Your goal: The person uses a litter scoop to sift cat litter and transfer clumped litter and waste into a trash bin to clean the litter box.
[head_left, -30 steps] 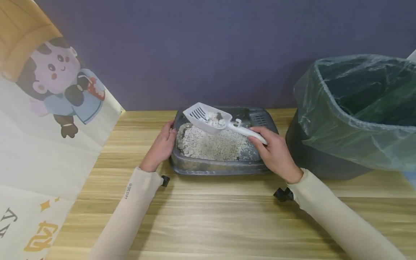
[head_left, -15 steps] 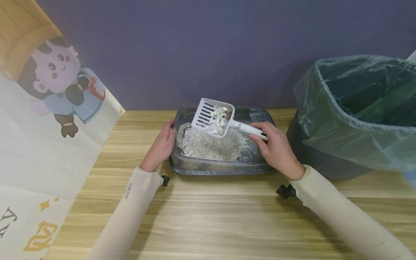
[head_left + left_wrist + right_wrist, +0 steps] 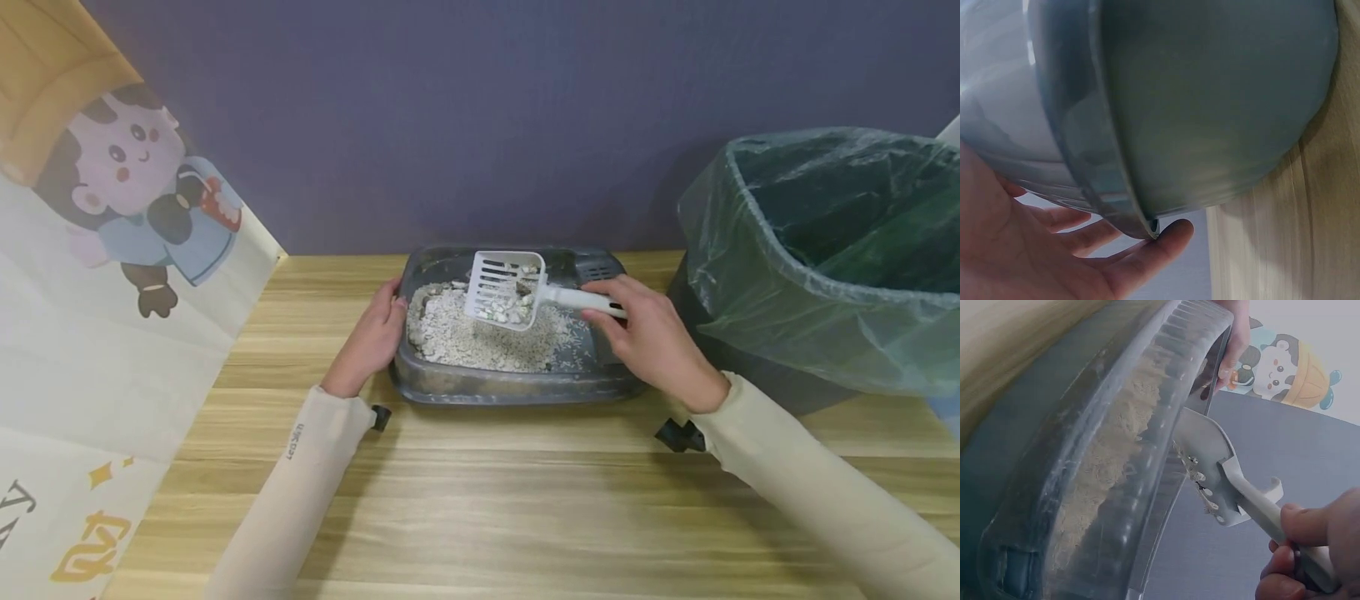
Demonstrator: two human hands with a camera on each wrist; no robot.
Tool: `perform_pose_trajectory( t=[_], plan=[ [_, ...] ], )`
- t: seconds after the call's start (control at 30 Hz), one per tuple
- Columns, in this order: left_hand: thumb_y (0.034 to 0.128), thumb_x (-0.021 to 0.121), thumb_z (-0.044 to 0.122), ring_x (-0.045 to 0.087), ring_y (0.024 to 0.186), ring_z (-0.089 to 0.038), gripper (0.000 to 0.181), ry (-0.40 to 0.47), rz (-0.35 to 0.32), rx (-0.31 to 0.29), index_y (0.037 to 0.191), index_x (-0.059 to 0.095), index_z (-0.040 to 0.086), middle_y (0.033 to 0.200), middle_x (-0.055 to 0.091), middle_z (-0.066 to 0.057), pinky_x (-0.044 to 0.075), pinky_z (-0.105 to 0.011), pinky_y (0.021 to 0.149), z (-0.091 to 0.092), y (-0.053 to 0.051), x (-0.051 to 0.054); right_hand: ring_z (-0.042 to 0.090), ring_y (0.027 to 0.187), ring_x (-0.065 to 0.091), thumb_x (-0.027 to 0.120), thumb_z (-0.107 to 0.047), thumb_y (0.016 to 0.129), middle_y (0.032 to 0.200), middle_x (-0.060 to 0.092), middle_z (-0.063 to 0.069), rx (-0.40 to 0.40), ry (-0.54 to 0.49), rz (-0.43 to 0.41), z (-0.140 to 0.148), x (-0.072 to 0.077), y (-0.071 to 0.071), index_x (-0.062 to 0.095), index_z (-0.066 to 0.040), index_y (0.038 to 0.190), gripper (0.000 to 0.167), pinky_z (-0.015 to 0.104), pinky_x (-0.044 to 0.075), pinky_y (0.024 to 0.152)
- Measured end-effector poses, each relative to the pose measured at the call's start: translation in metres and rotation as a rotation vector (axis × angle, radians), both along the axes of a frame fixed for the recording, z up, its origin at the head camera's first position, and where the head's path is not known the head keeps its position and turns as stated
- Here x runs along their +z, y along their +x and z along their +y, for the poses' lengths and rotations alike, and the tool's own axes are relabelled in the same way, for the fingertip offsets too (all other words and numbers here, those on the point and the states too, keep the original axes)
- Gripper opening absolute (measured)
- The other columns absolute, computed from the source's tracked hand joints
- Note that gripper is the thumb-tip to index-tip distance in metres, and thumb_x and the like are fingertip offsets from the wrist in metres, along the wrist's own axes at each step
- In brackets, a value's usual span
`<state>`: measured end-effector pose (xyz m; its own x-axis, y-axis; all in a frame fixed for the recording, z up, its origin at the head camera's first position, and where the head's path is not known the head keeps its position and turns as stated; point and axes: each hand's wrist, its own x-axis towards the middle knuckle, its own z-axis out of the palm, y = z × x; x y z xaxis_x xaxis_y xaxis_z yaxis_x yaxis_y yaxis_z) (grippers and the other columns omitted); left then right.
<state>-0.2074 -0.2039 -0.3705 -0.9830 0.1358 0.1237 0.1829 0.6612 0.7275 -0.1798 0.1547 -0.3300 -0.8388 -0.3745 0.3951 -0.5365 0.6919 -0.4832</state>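
Observation:
My right hand [image 3: 660, 337] grips the handle of a white slotted litter scoop [image 3: 542, 293]. The scoop is held over a grey litter box [image 3: 517, 389], with pale clumps and a darker bit [image 3: 522, 287] lying on its slots. Pale pellet litter [image 3: 480, 342] fills much of the box, mostly left and centre. My left hand [image 3: 372, 337] touches the box's left rim. In the left wrist view, its fingers [image 3: 1147, 259] lie fairly straight against the outside of the rim. In the right wrist view, the scoop [image 3: 1210, 465] appears side-on beyond the box wall.
A dark bin [image 3: 750, 367] lined with a translucent green bag [image 3: 817, 333] stands right of the box. Behind the wooden table [image 3: 525, 500] rises a blue-grey wall [image 3: 480, 125]. A white cartoon-printed panel [image 3: 90, 350] borders the left side.
The scoop has turned from tilted to flatter, shifted right and, since half a second ago, lowered. Less litter lies on it. The right hand moved slightly right; the left hand stayed put.

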Motion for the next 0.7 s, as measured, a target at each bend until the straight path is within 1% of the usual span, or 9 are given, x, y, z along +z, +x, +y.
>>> perform_pose_trajectory(
  t=[0.13, 0.23, 0.33, 0.4, 0.47, 0.57, 0.7],
  plan=[
    [0.1033, 0.026, 0.027, 0.023, 0.137, -0.034, 0.052, 0.004, -0.002, 0.000, 0.148, 0.022, -0.001, 0.150, 0.025, -0.021, 0.017, -0.047, 0.112, 0.000, 0.000, 0.001, 0.013, 0.053, 0.044, 0.063, -0.021, 0.092, 0.098, 0.060, 0.003, 0.001, -0.012, 0.013, 0.001, 0.000, 0.000, 0.060, -0.008, 0.123, 0.034, 0.029, 0.038, 0.045],
    [0.1031, 0.027, 0.026, 0.023, 0.137, -0.033, 0.052, 0.007, 0.002, 0.002, 0.147, 0.023, -0.001, 0.150, 0.025, -0.021, 0.017, -0.047, 0.112, 0.000, -0.001, 0.001, 0.013, 0.050, 0.042, 0.062, -0.024, 0.093, 0.085, 0.059, 0.001, 0.006, -0.024, 0.014, 0.002, -0.001, 0.000, 0.061, -0.008, 0.121, 0.033, 0.029, 0.036, 0.045],
    [0.1030, 0.027, 0.024, 0.023, 0.137, -0.033, 0.051, 0.007, 0.002, -0.001, 0.147, 0.023, -0.001, 0.150, 0.025, -0.021, 0.017, -0.047, 0.112, 0.000, -0.001, 0.001, 0.013, 0.047, 0.039, 0.060, -0.027, 0.094, 0.071, 0.052, -0.002, 0.016, -0.037, 0.013, 0.001, -0.003, 0.000, 0.062, -0.010, 0.118, 0.030, 0.029, 0.034, 0.044],
    [0.1029, 0.028, 0.023, 0.023, 0.137, -0.034, 0.050, 0.006, 0.003, -0.002, 0.147, 0.023, -0.001, 0.149, 0.026, -0.021, 0.017, -0.048, 0.112, 0.000, -0.002, 0.001, 0.012, 0.046, 0.037, 0.060, -0.025, 0.094, 0.066, 0.047, -0.003, 0.023, -0.047, 0.020, 0.001, -0.004, 0.000, 0.062, -0.010, 0.117, 0.027, 0.028, 0.033, 0.043],
    [0.1030, 0.028, 0.023, 0.024, 0.137, -0.034, 0.050, 0.008, 0.006, -0.003, 0.147, 0.023, -0.001, 0.149, 0.026, -0.022, 0.018, -0.048, 0.112, 0.001, -0.002, 0.001, 0.011, 0.045, 0.036, 0.060, -0.023, 0.094, 0.065, 0.046, -0.004, 0.028, -0.055, 0.032, 0.001, -0.005, 0.001, 0.062, -0.011, 0.117, 0.026, 0.028, 0.032, 0.043],
    [0.1032, 0.027, 0.024, 0.024, 0.137, -0.034, 0.050, 0.007, 0.009, -0.009, 0.147, 0.023, -0.001, 0.149, 0.026, -0.022, 0.018, -0.048, 0.112, 0.001, -0.002, 0.001, 0.011, 0.046, 0.037, 0.061, -0.021, 0.094, 0.068, 0.047, -0.004, 0.039, -0.059, 0.057, 0.001, -0.003, 0.002, 0.061, -0.010, 0.120, 0.028, 0.027, 0.033, 0.043],
    [0.1034, 0.027, 0.023, 0.024, 0.137, -0.034, 0.050, 0.004, 0.008, -0.010, 0.147, 0.023, -0.002, 0.149, 0.026, -0.022, 0.018, -0.047, 0.112, 0.001, -0.002, 0.001, 0.010, 0.048, 0.038, 0.061, -0.022, 0.093, 0.074, 0.050, -0.004, 0.049, -0.060, 0.108, 0.002, 0.006, 0.005, 0.060, -0.009, 0.121, 0.031, 0.027, 0.033, 0.044]
  ],
)
